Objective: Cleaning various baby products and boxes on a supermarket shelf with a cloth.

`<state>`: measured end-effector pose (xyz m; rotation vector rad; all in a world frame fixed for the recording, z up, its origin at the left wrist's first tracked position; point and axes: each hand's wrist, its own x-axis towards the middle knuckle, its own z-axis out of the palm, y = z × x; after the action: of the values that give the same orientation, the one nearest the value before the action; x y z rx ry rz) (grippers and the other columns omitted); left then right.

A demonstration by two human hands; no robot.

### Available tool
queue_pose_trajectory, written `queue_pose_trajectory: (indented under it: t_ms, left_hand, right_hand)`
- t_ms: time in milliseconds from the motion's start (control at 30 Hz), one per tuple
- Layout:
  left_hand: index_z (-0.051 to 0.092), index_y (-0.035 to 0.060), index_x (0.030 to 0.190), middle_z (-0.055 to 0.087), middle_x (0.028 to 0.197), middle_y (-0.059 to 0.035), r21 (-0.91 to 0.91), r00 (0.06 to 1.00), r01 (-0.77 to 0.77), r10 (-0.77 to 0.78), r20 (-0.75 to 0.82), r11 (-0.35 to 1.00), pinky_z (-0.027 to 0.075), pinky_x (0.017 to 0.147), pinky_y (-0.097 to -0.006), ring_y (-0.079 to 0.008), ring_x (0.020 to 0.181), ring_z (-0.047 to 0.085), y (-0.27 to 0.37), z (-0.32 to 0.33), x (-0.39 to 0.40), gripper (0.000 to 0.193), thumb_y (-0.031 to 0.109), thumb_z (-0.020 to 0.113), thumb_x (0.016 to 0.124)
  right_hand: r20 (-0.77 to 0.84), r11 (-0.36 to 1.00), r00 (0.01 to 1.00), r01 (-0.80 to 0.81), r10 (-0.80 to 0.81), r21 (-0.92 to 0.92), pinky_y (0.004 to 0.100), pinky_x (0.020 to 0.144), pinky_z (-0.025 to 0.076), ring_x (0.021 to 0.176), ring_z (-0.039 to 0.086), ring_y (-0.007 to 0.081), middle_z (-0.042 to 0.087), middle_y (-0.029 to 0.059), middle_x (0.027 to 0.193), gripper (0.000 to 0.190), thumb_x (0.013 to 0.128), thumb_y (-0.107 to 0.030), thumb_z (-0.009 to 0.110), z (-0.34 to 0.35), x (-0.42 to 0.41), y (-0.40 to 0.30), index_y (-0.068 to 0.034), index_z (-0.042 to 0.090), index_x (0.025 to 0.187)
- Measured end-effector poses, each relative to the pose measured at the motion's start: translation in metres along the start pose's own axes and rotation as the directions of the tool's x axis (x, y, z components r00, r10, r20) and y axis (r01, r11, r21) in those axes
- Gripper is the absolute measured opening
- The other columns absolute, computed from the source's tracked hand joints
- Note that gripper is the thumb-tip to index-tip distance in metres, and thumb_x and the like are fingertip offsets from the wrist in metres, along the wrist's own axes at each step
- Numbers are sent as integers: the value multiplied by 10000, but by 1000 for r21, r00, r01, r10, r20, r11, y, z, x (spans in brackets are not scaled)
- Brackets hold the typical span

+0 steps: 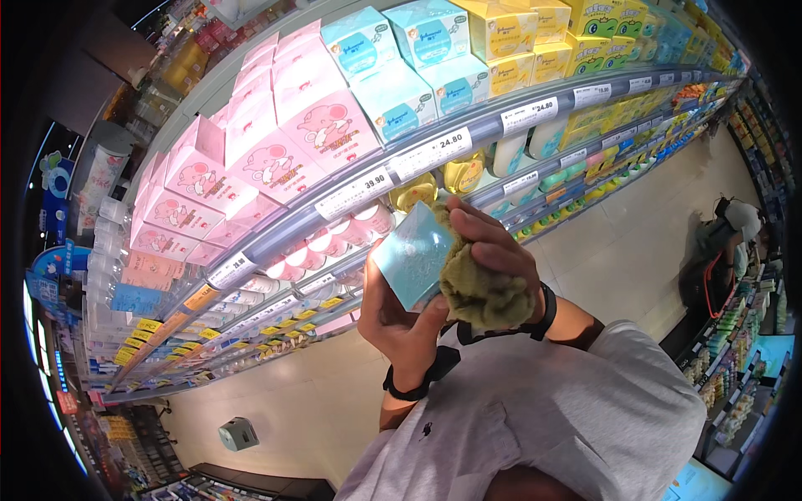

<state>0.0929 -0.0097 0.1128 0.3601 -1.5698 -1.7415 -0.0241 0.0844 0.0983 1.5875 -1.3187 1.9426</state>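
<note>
A light-blue carton point(413, 253) is held up in front of my chest, tilted, with its glossy top toward me. My left hand point(398, 322) grips it from the left and below, thumb along its lower edge. My right hand point(501, 244) holds a crumpled olive-green cloth point(482, 285) against the carton's right side. Similar light-blue Johnson's cartons point(395, 113) are stacked on the top shelf ahead, beside pink cartons point(276, 150) printed with an elephant.
Yellow cartons point(504, 75) continue along the top shelf. Below its price-label rail point(432, 153) stand yellow bottles point(416, 191) and pink-and-white containers point(322, 241). A grey-green step stool point(238, 434) is on the tiled floor point(294, 419). Another person point(739, 222) is farther along the aisle.
</note>
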Motion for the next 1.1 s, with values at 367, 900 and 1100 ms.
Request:
queue_pose_trajectory:
  t_ms: [367,900,1100]
  left_hand:
    - [224,-167,1488,522,1368,-257,-25,946,-322,321,-48,946,482,991,-366,-281,1178,594,17,40,36,1058,281,865,776]
    - [513,-24,1296,515,1193,-174,692,690,-580,710,138,429,424,887,-387,-264,1055,474,18,67,124,476,95,734,892]
    - [551,-3,1145,558,1074,-137,680,738,-470,673,-48,563,438,818,-364,-254,932,519,11,62,127,409,111,801,843]
  right_hand:
    - [30,867,884,-464,467,182,351,1078,433,1307,532,215,544,144,1431,661,755,125,538,-64,34,16,-32,490,1395]
    - [136,994,985,-103,109,-48,420,1121,369,1345,477,430,442,306,1463,660,777,-35,627,-63,84,52,80,459,1405]
    - [132,984,977,-160,170,-84,412,1111,389,1330,497,408,487,278,1433,647,770,-6,623,-57,93,49,74,474,1394]
